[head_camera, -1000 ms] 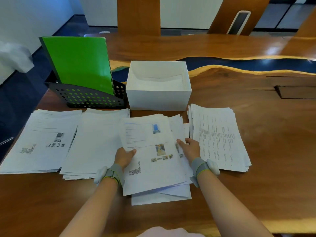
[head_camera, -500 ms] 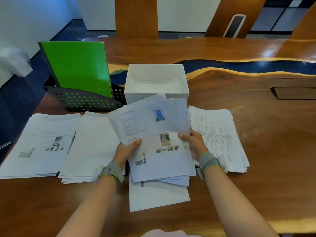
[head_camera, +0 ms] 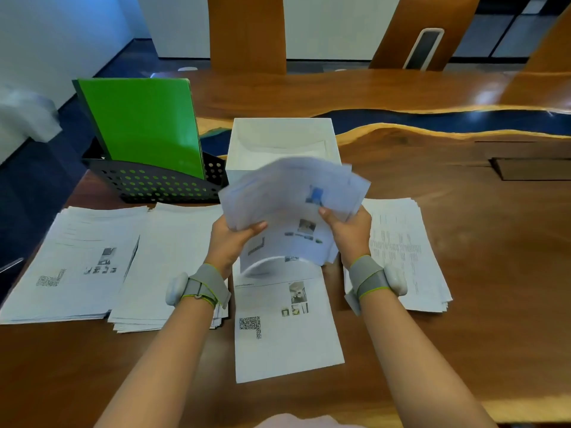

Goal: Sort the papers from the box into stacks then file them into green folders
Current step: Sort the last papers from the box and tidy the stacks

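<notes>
My left hand (head_camera: 230,240) and my right hand (head_camera: 347,231) hold a bundle of printed papers (head_camera: 290,208) up off the table, one at each side edge, thumbs on top. The bundle is blurred and bent, in front of the white box (head_camera: 282,140). One printed sheet with a QR code (head_camera: 285,329) lies flat under my hands. Three paper stacks lie on the table: far left (head_camera: 74,261), middle left (head_camera: 173,254) and right (head_camera: 404,251). Green folders (head_camera: 142,125) stand in a black perforated holder (head_camera: 154,183) at the back left.
The wooden table (head_camera: 479,273) has a blue inlay band (head_camera: 448,117) across the back and a recessed dark slot (head_camera: 531,168) at the right. The table's left edge drops to a dark floor (head_camera: 37,180). Wooden chair backs (head_camera: 247,32) stand behind.
Both hands have lifted the bundle from the table and raised it toward the box. One sheet stayed behind on the table. The camera view shifted down slightly.
</notes>
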The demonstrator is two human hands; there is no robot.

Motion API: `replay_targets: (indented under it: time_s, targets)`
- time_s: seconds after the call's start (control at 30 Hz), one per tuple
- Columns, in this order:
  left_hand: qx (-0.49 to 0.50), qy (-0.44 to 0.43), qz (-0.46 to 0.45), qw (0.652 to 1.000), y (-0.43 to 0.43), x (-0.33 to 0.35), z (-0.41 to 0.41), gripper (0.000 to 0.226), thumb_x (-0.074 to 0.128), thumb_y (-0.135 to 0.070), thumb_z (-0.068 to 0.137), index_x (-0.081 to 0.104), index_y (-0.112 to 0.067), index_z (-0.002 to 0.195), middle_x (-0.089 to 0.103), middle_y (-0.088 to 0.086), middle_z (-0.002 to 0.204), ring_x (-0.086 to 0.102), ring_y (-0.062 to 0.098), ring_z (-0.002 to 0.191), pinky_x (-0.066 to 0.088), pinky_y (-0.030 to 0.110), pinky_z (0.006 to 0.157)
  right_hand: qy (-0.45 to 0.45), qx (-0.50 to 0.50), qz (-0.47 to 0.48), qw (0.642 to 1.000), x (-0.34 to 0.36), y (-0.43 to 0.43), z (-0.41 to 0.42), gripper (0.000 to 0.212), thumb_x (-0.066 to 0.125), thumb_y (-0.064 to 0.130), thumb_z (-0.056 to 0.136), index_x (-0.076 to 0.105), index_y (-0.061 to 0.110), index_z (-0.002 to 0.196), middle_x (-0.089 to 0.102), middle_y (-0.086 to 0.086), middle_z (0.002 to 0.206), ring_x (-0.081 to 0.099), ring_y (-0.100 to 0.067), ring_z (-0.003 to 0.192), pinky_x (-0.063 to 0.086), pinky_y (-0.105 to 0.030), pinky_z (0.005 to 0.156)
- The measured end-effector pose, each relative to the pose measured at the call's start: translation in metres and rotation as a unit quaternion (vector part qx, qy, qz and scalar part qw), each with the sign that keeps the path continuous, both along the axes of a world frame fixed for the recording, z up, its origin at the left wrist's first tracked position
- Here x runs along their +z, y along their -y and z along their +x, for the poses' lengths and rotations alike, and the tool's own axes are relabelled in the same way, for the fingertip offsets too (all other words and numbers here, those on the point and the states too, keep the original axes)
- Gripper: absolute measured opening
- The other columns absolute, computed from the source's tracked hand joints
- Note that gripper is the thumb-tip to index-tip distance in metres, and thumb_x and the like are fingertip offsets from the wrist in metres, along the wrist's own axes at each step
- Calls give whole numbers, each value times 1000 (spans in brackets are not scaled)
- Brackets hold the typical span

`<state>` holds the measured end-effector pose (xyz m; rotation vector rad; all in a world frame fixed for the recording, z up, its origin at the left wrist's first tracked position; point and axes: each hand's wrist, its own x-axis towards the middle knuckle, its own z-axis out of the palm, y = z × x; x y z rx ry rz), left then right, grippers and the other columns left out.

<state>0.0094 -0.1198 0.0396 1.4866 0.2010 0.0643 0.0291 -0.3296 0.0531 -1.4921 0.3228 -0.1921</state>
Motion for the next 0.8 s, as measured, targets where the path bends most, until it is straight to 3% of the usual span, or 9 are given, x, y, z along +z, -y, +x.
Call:
replay_targets:
  time_s: [0.2, 0.3, 0.4, 0.5, 0.6, 0.7, 0.8]
  targets:
    - [21, -29, 7, 999, 7, -4, 0, 48, 76, -13, 77, 59, -8, 122, 67, 9, 115, 63, 26, 107, 51, 47, 95, -54, 14, 48, 997, -11, -4, -12, 47, 79, 1, 71, 62, -4, 114, 67, -23, 110, 66, -35, 98, 54, -48, 88]
    - [38, -29, -30, 998, 16, 10, 5, 47, 70, -35, 81, 62, -9, 120, 67, 9, 115, 63, 27, 108, 49, 49, 96, -51, 25, 86, 995, -3, -6, -6, 36, 80, 0, 69, 67, -2, 103, 69, -23, 104, 67, -36, 94, 56, -45, 85]
    - [25, 1, -66, 998, 16, 19, 10, 55, 76, -49, 68, 67, -16, 112, 71, 6, 109, 66, 26, 103, 54, 43, 88, -27, 40, 111, 993, 5, -4, 2, 36, 82, 0, 66, 68, 3, 99, 72, -16, 98, 69, -32, 89, 58, -41, 77]
    - [9, 7, -26, 1000, 12, 7, 7, 54, 82, -38, 68, 65, -19, 116, 72, -3, 108, 67, 15, 101, 56, 29, 83, -36, 49, 80, 995, -4, -1, 1, 43, 82, 0, 66, 66, 2, 105, 71, -17, 102, 69, -30, 90, 58, -40, 78]
    - [-18, -50, 39, 998, 12, -23, -3, 55, 79, -23, 75, 59, -14, 125, 69, -4, 111, 64, 11, 102, 54, 20, 80, -95, 61, 39, 993, -28, -3, -7, 46, 77, -1, 72, 60, 0, 115, 66, -20, 113, 65, -34, 101, 53, -43, 89]
    - [-26, -121, 52, 991, 14, -46, -11, 49, 71, -16, 83, 55, -7, 128, 63, 3, 115, 60, 21, 106, 50, 29, 88, -126, 83, -9, 988, -46, -7, -13, 44, 65, 3, 86, 52, -2, 127, 61, -17, 122, 58, -32, 113, 46, -35, 97]
    - [12, -140, 75, 987, 9, -52, -12, 38, 66, -18, 88, 57, -7, 123, 63, 6, 111, 59, 21, 99, 46, 29, 85, -118, 52, -13, 992, -44, -6, -10, 35, 60, 9, 92, 55, 1, 125, 61, -15, 123, 58, -28, 113, 45, -38, 100]
